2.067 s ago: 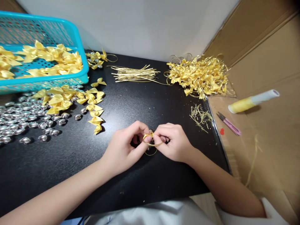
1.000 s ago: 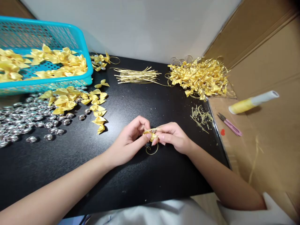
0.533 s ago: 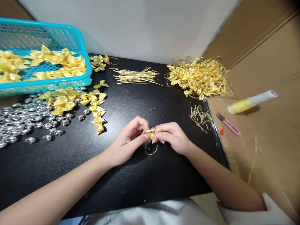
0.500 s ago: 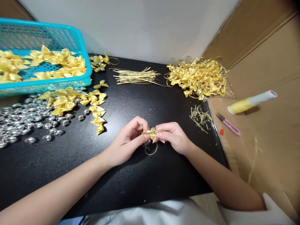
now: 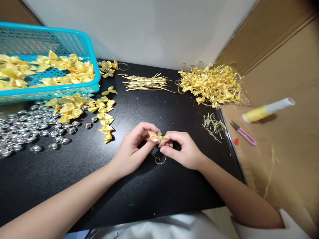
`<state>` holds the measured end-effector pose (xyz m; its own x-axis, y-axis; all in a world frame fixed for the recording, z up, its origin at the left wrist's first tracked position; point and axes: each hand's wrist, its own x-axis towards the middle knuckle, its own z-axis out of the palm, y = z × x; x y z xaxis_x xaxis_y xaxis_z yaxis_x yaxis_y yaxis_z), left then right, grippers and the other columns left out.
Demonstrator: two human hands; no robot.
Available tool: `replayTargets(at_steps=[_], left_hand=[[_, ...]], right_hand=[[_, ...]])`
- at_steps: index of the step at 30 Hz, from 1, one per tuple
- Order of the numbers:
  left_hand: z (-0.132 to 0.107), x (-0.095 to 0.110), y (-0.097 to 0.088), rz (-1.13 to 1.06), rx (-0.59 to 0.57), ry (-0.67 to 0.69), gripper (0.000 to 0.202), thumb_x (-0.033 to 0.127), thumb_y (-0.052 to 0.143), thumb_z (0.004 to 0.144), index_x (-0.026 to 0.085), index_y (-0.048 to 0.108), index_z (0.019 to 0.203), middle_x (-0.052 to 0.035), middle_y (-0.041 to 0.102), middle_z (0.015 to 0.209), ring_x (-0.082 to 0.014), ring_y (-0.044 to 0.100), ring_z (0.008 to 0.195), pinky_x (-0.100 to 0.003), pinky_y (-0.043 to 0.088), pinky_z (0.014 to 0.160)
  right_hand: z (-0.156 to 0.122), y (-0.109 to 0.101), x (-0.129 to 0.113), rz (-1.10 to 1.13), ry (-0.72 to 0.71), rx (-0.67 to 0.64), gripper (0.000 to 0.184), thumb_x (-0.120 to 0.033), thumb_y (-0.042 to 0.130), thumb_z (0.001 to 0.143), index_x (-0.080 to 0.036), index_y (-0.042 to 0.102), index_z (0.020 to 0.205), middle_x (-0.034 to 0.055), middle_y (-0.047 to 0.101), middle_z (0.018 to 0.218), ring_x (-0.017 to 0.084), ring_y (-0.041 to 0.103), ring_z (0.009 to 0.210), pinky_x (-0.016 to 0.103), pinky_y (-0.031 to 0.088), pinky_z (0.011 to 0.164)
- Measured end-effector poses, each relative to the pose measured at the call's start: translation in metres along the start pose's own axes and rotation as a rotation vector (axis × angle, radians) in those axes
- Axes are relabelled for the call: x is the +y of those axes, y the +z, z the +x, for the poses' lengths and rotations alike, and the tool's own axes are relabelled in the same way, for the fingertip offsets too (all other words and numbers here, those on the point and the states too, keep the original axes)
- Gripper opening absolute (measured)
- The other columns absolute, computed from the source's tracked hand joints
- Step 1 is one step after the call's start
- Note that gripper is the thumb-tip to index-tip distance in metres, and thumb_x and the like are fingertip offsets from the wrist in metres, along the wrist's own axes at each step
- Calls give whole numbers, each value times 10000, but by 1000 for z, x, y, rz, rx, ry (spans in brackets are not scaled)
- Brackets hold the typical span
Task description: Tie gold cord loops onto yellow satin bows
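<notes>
My left hand (image 5: 133,151) and my right hand (image 5: 183,151) meet over the middle of the black table (image 5: 74,179). Both pinch a small yellow ribbon bow (image 5: 156,137) bound with gold wire; a tiny silver bead sits on top of it. A curl of the gold wire (image 5: 159,160) hangs down from the bow onto the table between my hands. Fingers of both hands are closed on the piece.
A turquoise basket (image 5: 96,78) holds yellow bows at the back left. Loose yellow bows (image 5: 72,108) and several silver beads (image 5: 22,131) lie left. Cut gold wires (image 5: 146,82) lie at the back, a heap of finished bows (image 5: 211,83) back right, wire trimmings (image 5: 213,125), pink snips (image 5: 244,133) and a yellow spool (image 5: 267,109) right.
The wide wire loop held earlier has been drawn tight around the bow. My hands stayed in place, fingers shifting; the wire's tail now curls on the table.
</notes>
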<state>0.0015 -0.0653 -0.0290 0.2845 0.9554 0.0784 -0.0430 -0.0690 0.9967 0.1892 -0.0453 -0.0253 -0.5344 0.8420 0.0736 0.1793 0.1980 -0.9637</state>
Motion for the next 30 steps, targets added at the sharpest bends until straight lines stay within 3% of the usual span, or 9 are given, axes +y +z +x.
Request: replayTargets(at_steps=[6, 13, 20, 25, 30], left_hand=[[1, -2, 1, 136, 123, 10, 52, 220, 606, 899, 196, 591, 942, -5, 650, 844, -122, 624, 767, -230, 484, 724], [0, -2, -3, 333, 216, 70, 35, 185, 603, 873, 195, 589, 842, 9, 625, 775, -121, 578, 697, -240, 451, 673], [5, 3, -4, 471, 192, 138, 132, 174, 571, 885, 185, 684, 820, -18, 699, 795, -144, 626, 735, -261, 459, 703], [6, 2, -3, 404, 169, 31, 152, 255, 592, 890, 181, 724, 876, -44, 731, 842, -167, 655, 768, -275, 479, 714], [5, 1, -2, 369, 175, -18, 146, 251, 601, 860, 173, 725, 850, -51, 743, 840, -172, 664, 749, -280, 490, 701]], right_hand=[[-4, 1, -7, -38, -49, -77, 261, -249, 515, 924, -175, 547, 677, -6, 560, 675, 109, 506, 633, 249, 399, 638], [-8, -1, -16, 61, -50, -126, 252, -156, 542, 848, -179, 487, 603, -38, 476, 590, 87, 438, 562, 235, 357, 583], [-12, -4, -19, 264, -68, -240, 274, -172, 548, 867, -173, 488, 599, -33, 489, 609, 80, 437, 572, 236, 363, 592], [-14, -9, -14, 435, -62, -123, 314, -292, 574, 902, -180, 528, 611, -21, 478, 622, 117, 447, 641, 273, 362, 642], [-11, -11, -12, 630, -29, -31, 320, -291, 593, 872, -185, 509, 582, -21, 432, 593, 127, 414, 628, 287, 339, 636]])
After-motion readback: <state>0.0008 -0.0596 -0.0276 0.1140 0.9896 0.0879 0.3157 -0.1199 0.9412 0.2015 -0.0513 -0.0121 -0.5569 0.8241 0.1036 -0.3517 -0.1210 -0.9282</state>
